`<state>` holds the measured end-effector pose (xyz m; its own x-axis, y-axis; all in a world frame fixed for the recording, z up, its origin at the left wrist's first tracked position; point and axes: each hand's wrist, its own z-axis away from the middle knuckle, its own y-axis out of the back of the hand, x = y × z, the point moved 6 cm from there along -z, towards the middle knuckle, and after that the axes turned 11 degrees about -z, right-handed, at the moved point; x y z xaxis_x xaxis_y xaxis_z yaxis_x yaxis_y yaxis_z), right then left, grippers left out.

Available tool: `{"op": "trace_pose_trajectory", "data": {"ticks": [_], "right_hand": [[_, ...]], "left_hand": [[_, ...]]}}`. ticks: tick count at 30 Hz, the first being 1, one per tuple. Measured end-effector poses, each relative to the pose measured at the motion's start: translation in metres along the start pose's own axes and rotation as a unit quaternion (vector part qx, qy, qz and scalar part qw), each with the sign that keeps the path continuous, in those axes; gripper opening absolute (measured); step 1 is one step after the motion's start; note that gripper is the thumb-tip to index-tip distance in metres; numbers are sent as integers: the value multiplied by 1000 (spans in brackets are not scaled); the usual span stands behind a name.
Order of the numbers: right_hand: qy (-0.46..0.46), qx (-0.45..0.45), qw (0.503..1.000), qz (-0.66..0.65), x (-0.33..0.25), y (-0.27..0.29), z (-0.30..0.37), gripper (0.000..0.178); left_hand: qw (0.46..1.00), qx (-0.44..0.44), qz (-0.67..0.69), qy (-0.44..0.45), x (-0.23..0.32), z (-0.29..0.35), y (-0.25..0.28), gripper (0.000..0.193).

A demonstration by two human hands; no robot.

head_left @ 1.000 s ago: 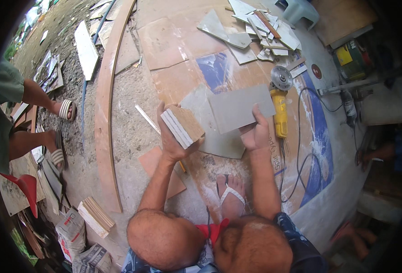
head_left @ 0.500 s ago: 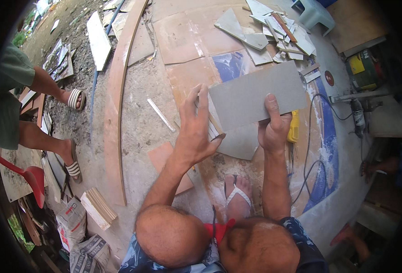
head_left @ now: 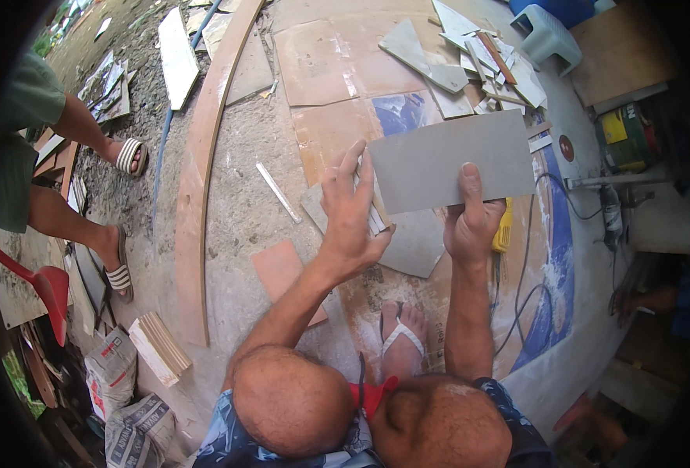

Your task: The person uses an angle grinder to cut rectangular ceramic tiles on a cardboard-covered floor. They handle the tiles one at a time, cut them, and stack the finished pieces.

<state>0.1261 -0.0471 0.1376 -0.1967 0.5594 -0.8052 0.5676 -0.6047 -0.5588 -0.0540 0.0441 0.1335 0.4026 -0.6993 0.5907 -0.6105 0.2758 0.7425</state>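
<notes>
My right hand (head_left: 474, 222) grips a grey rectangular tile (head_left: 446, 160) by its lower edge, thumb on the upper face and fingers underneath. At the tile's left end, my left hand (head_left: 349, 207) is curled around narrow light-edged strips (head_left: 376, 218), apparently tile offcuts, partly hidden by the fingers and the tile. Below the held tile, a larger grey tile piece (head_left: 411, 248) lies on the floor. A yellow power tool (head_left: 503, 228) shows just behind my right hand, its body mostly hidden.
Broken tile pieces (head_left: 470, 70) are heaped at the far right near a pale plastic stool (head_left: 546, 35). A long wooden plank (head_left: 197, 195) lies to the left. Another person's sandaled foot (head_left: 119, 269) is beyond it. A black cable (head_left: 521, 312) loops at right.
The grey tile and both hands have shifted slightly to the right in view, and the tile sits a little more level. Both grips look the same.
</notes>
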Motion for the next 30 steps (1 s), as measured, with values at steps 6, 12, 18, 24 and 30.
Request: {"op": "trace_pose_trajectory", "data": {"ticks": [6, 12, 18, 24, 30], "right_hand": [[-13, 7, 1000, -21, -2, -11, -11, 29], [32, 66, 997, -27, 5, -15, -38, 30], [-80, 105, 942, -307, 7, -28, -88, 40], [-46, 59, 926, -371, -39, -90, -109, 45], [-17, 85, 886, -456, -72, -99, -152, 45]], "left_hand": [[1000, 2, 6, -6, -1, 3, -3, 102], [1000, 3, -11, -23, 4, 3, -3, 74], [998, 4, -27, -50, 9, -2, -12, 56], [1000, 7, 0, -30, 9, -3, -5, 52], [999, 7, 10, -41, 11, -2, -8, 52]]}}
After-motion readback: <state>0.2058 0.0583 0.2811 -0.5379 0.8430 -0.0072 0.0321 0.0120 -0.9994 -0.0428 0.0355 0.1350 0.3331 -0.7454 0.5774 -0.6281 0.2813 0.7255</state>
